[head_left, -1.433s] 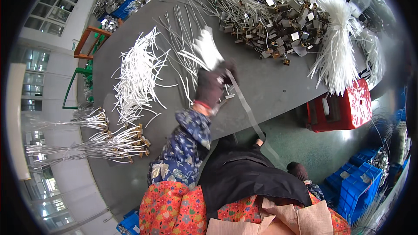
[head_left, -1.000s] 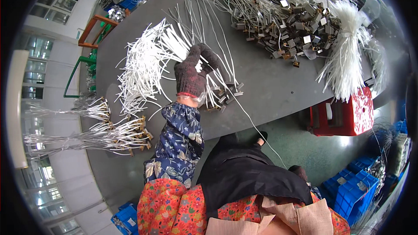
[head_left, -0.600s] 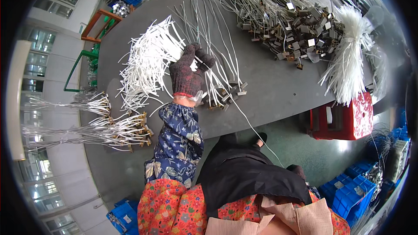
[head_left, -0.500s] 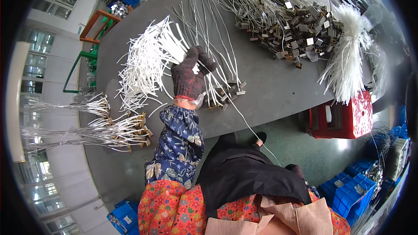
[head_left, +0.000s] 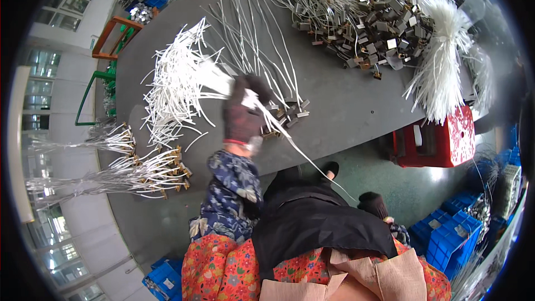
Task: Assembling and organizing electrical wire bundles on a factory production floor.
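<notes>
The person's left hand [head_left: 244,108], in a dark red knitted glove, is curled tight around a bunch of thin white tubes [head_left: 210,77]. The hand is a bit blurry. The bunch is over the grey flat table [head_left: 340,97], and its far end meets a loose pile of thin white tubes [head_left: 174,92].

One long thin white strand [head_left: 313,164] runs from the left hand, over the table's curved near edge, toward the right hand [head_left: 372,203]. That hand has a dark glove too and is past the edge, above the green floor [head_left: 384,181]. I cannot tell if its fingers hold the strand.

Just right of the left hand sit a few small grey metal blocks [head_left: 290,115], with long thin wires [head_left: 245,30] reaching away. A wide strip of grey table lies between them and the big heap of grey metal blocks [head_left: 384,33]. By the right edge is a tied white stringy bundle [head_left: 443,58], above a red plastic stool [head_left: 462,139]. A blue plastic crate [head_left: 446,237] is near the right hand.
</notes>
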A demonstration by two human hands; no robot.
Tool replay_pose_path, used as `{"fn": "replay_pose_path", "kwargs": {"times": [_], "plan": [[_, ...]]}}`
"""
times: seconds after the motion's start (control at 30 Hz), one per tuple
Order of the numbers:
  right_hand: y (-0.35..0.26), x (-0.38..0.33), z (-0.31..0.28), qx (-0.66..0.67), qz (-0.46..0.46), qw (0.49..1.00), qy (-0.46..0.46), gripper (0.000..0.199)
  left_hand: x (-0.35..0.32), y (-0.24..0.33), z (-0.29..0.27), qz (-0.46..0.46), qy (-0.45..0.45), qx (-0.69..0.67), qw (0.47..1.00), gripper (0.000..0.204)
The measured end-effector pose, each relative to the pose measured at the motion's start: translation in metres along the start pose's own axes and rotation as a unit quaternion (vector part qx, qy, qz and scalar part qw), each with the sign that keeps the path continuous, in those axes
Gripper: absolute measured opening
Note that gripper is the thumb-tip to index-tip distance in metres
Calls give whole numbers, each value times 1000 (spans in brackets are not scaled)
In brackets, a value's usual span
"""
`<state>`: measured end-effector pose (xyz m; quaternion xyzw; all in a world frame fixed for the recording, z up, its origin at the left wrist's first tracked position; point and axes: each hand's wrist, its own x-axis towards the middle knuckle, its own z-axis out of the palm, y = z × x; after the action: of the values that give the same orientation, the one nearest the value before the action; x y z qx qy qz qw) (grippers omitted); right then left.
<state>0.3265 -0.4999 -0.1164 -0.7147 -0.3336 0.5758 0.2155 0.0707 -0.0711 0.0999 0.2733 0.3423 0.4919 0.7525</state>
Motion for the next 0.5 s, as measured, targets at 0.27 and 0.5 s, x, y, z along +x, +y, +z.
{"fn": "replay_pose_path", "kwargs": {"times": [0.27,0.5], "plan": [[-298,79,0,193,-154,969,-22,40,-32,-35,17,68,6,328,942,17],[-375,94,-9,47,-238,962,128,70,29,-26,-51,-32,30,548,836,28]]}}
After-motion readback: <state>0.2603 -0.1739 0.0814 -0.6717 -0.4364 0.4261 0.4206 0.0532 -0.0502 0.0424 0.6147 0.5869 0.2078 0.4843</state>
